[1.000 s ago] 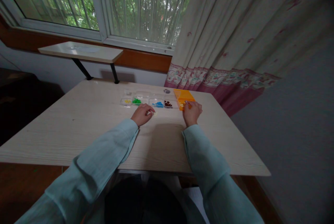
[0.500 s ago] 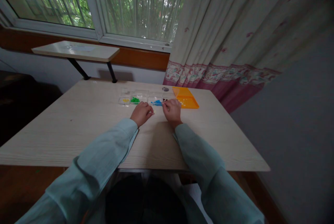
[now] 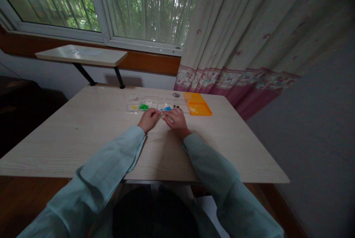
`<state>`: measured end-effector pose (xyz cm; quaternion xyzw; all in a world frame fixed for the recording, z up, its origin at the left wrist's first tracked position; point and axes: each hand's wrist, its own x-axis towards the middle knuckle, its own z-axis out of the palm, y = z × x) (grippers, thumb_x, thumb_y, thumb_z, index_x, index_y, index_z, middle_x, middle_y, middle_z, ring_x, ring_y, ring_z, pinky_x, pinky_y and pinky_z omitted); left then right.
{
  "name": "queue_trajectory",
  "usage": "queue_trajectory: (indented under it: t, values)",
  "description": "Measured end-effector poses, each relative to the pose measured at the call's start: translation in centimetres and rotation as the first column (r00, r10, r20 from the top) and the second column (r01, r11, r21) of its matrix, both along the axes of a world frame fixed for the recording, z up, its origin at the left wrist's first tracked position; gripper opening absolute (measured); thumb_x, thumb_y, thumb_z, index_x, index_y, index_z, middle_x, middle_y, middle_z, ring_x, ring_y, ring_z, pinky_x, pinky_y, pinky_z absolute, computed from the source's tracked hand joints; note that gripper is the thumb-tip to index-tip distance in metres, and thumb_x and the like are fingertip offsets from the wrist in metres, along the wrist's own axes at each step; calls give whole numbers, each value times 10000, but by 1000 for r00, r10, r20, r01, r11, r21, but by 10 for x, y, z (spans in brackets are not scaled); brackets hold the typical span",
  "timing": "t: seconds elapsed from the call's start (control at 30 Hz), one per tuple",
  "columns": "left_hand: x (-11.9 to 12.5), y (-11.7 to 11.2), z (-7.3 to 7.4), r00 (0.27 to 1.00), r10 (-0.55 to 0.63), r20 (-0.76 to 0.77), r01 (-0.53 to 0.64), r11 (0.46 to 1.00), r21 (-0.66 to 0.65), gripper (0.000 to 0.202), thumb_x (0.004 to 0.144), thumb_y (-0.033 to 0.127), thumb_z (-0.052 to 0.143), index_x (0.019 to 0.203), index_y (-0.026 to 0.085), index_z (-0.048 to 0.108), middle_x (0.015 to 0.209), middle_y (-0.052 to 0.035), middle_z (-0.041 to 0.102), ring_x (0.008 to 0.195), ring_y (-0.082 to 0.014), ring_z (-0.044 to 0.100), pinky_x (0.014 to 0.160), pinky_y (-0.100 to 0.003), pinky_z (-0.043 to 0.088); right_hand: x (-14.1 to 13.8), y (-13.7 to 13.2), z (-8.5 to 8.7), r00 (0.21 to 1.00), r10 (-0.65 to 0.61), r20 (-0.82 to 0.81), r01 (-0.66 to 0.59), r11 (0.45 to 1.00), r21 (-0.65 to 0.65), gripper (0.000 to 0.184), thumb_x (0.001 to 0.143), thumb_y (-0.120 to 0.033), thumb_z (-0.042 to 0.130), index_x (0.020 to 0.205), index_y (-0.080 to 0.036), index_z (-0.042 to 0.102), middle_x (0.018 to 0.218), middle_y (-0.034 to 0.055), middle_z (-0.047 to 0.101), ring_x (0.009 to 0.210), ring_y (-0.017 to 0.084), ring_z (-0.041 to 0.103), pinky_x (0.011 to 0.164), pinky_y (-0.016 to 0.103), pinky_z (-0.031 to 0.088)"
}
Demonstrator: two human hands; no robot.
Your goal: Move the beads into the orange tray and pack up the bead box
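My left hand (image 3: 149, 119) and my right hand (image 3: 176, 120) meet over the table, fingertips together. Between them is a small pale piece (image 3: 162, 115), too small to name, with the fingers of both hands pinched at it. Just beyond stand clear plastic boxes with small pieces: yellow ones (image 3: 134, 107) at the left, green ones (image 3: 144, 106), blue ones (image 3: 166, 108) and dark brown ones (image 3: 177, 107), partly behind my right hand. An orange box (image 3: 205, 109), its lid raised, lies to the right with whitish pieces (image 3: 194, 109) in it.
The pale wooden table (image 3: 111, 138) reaches to the wall. A small raised shelf (image 3: 83, 54) on black legs stands at the back left. A round hole (image 3: 176, 95) is set near the back edge. A curtain (image 3: 222, 57) hangs behind, beside a window (image 3: 152, 9).
My right hand has moved left and nearer, away from the boxes with the dark and blue pieces, to meet my left hand. My left hand has barely shifted.
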<state>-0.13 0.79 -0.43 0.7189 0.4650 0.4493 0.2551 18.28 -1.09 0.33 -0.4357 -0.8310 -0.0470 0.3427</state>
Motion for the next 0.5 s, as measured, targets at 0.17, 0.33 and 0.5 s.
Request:
queue_trajectory:
  t: [0.17,0.33,0.5]
  values:
    - [4,-4,2,983,-65,170,82,992,-96,354,855,461,501,729,154,624,740,-25,631,743,-157,568,730,-269,441,-11,-9,3,998,-65,-24,67,996,63,253,936,-371,525,1042,-247,718,949,47,708,931,211,538,851,366,344]
    - [4,-7,5,979,-76,190,100,988,-117,381,827,495,520,675,156,609,664,-3,589,683,-142,538,688,-259,427,-10,-9,3,998,-62,-28,64,993,96,211,918,-364,560,962,-253,734,887,38,706,904,205,536,838,361,337]
    - [4,-8,7,985,-61,163,79,991,-109,385,816,496,517,643,159,587,639,3,564,670,-137,519,661,-252,411,-8,-7,0,999,-39,-26,41,995,95,221,929,-355,542,969,-246,730,893,36,709,900,203,541,841,362,339]
